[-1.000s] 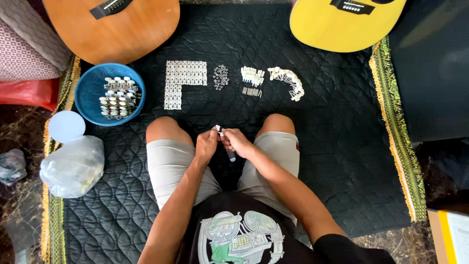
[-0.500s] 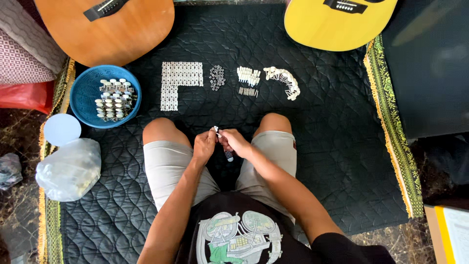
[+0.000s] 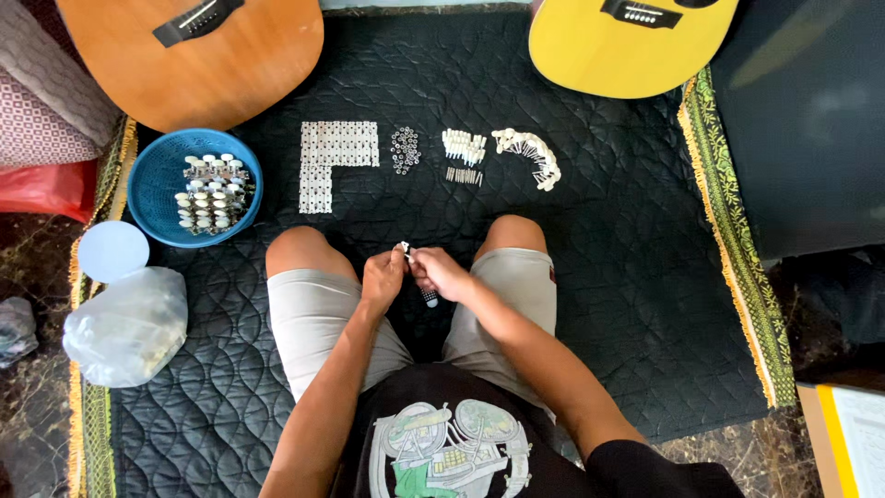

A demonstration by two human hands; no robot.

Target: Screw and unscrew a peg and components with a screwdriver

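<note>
**Small part held between both hands over the mat**

A small white part (image 3: 405,247) was pinched between the fingertips of the left hand (image 3: 383,277) and the right hand (image 3: 441,273), at the centre of the frame, between the knees. Both hands were closed on it. A thin tool (image 3: 428,296) with a dark tip was gripped in the right hand and stuck out below it, toward the lap.

A black quilted mat (image 3: 627,240) was spread on the floor. Along its upper part, well apart from the hands, several groups were laid in a row: an L-shaped block of plates (image 3: 332,159), a small heap of rings (image 3: 404,149), a cluster of white pegs (image 3: 464,148) with dark screws (image 3: 464,175) just below it, and a curved line of white pieces (image 3: 530,157).

At the left, a blue basket (image 3: 147,189) was filled with tuners (image 3: 210,194). Below it a round lid (image 3: 112,251) and a plastic bag (image 3: 127,325) were seen. A brown guitar (image 3: 198,60) lay at the upper left, a yellow guitar (image 3: 631,41) at the upper right.
</note>
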